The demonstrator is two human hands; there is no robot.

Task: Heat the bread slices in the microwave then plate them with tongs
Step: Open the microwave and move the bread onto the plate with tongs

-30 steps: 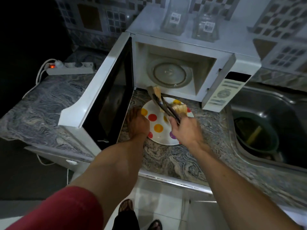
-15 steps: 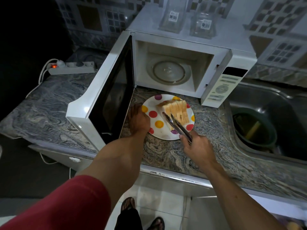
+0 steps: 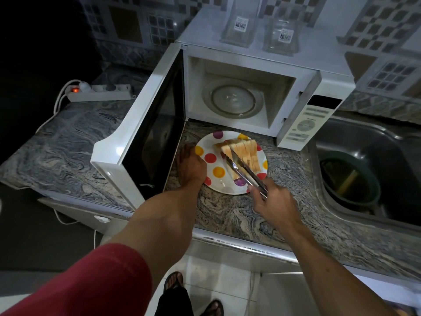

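Bread slices: a fanned stack of bread slices (image 3: pixel 245 153) lies on a polka-dot plate (image 3: pixel 213 171) on the marbled bench (image 3: pixel 230 213), just in front of the microwave (image 3: pixel 255 87).
Tongs: metal tongs (image 3: pixel 245 171) reach from the lower right across the plate, tips at the near edge of the stack; whether they clamp a slice cannot be told.
Right hand: the right hand (image 3: pixel 272 205) grips the tongs' handle end, fingers curled round it, just off the plate's near rim.
Left hand: the left hand (image 3: pixel 190 166) rests at the plate's left rim, fingers bent down on the edge, beside the open microwave door (image 3: pixel 139 135).
Microwave: cavity open, glass turntable (image 3: pixel 232 99) bare.
Surroundings: two glass jars (image 3: pixel 282 34) stand on the microwave; a sink (image 3: pixel 373 169) lies right, a power strip (image 3: pixel 100 92) left.
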